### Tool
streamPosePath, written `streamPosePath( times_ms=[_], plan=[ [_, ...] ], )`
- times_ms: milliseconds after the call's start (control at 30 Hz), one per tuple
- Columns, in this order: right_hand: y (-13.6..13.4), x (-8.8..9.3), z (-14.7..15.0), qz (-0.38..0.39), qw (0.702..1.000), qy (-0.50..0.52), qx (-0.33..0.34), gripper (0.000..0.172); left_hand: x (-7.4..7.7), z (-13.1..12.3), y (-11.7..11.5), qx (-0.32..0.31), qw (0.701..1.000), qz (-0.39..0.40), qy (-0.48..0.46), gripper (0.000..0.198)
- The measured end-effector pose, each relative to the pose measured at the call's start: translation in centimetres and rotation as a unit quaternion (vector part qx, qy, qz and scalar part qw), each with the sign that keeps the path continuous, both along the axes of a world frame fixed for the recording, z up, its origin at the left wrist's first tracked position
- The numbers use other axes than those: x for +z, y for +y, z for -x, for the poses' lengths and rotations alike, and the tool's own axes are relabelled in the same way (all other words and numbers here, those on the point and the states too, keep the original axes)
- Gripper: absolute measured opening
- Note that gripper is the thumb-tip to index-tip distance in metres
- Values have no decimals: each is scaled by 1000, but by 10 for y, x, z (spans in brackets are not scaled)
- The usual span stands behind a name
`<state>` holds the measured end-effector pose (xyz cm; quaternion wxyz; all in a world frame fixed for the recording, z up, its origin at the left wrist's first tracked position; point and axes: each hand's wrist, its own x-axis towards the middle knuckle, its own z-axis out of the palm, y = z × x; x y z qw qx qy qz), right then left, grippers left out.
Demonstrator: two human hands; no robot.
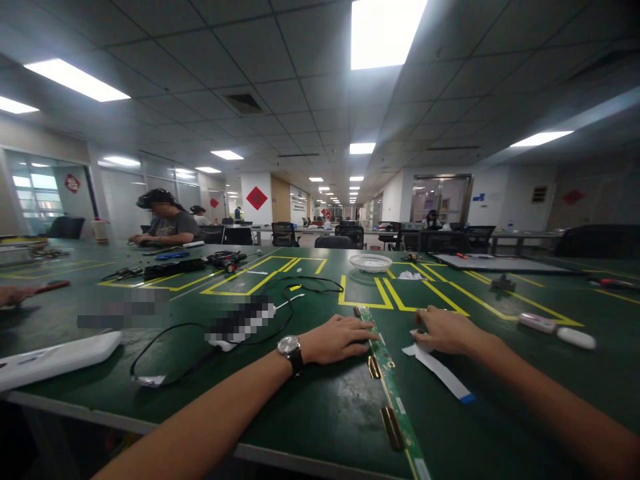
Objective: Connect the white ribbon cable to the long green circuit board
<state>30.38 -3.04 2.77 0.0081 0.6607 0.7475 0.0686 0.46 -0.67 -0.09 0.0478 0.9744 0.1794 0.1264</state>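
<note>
A long narrow green circuit board (387, 383) with gold contacts lies on the green table (320, 413), running away from me. My left hand (337, 339), with a watch on its wrist, rests flat on the table with its fingertips on the board's far end. My right hand (445, 330) is curled, its fingers pressed down on the end of a white flat ribbon cable (443, 375) with a blue tip. The cable lies just right of the board.
A black cable (200, 343) loops left of my arm beside a white flat device (55, 359). A white basket (371, 262), yellow floor-tape markings, tools and a white pen-like object (557, 330) lie farther out. A seated person (165, 223) works at the far left.
</note>
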Motion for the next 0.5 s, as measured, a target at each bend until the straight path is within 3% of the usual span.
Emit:
streamPosePath(
  times_ms=[133,233,500],
  plan=[
    [0,-4,3,19,1000,13,11,33,0,0,0,-1,1000,7,0,42],
    [3,-8,5,14,996,54,68,22,0,0,0,-1,1000,8,3,40],
    [0,-13,21,34,961,170,215,19,-5,0,6,-11,1000,-1,13,41]
  ],
)
